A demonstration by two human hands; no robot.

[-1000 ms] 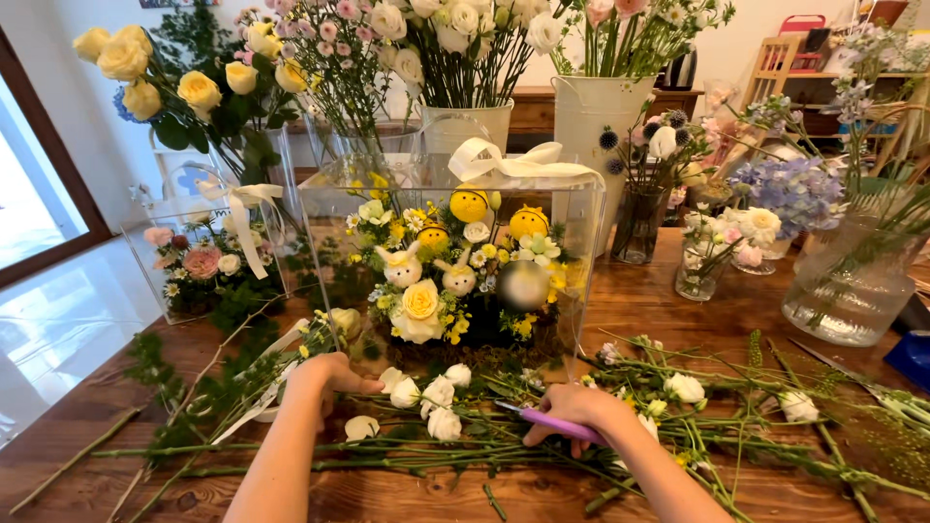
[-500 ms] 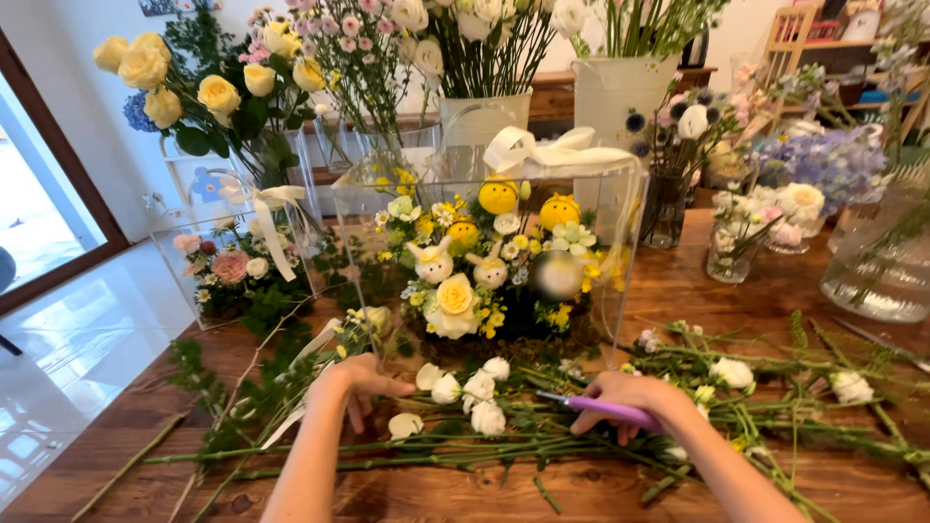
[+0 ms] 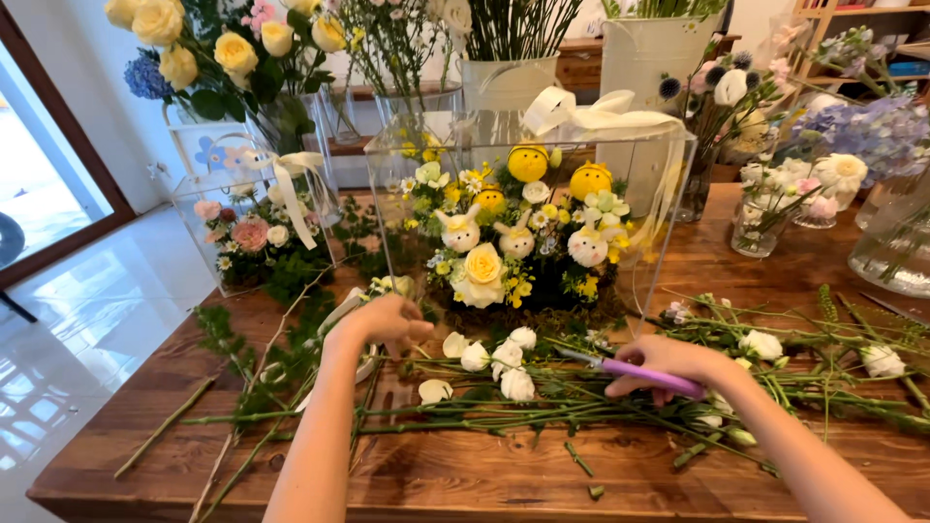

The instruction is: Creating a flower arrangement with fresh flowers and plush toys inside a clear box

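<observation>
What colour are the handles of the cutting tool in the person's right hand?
Purple, seen in the head view: the scissors lie in the right hand.

A florist's workshop: a wooden bench (image 3: 465, 475) strewn with cut stems (image 3: 542, 407) and white rosebuds (image 3: 513, 383), clear gift boxes (image 3: 528, 208) of arranged flowers tied with cream ribbon (image 3: 591, 111), and vases of yellow roses (image 3: 232, 53) and hydrangeas (image 3: 862, 121) crowded behind.

Two clear rectangular plastic gift boxes on the wooden table: a large cream-ribboned one (image 3: 528, 218) at centre, a smaller one (image 3: 254, 228) left (both flower-filled).
</observation>
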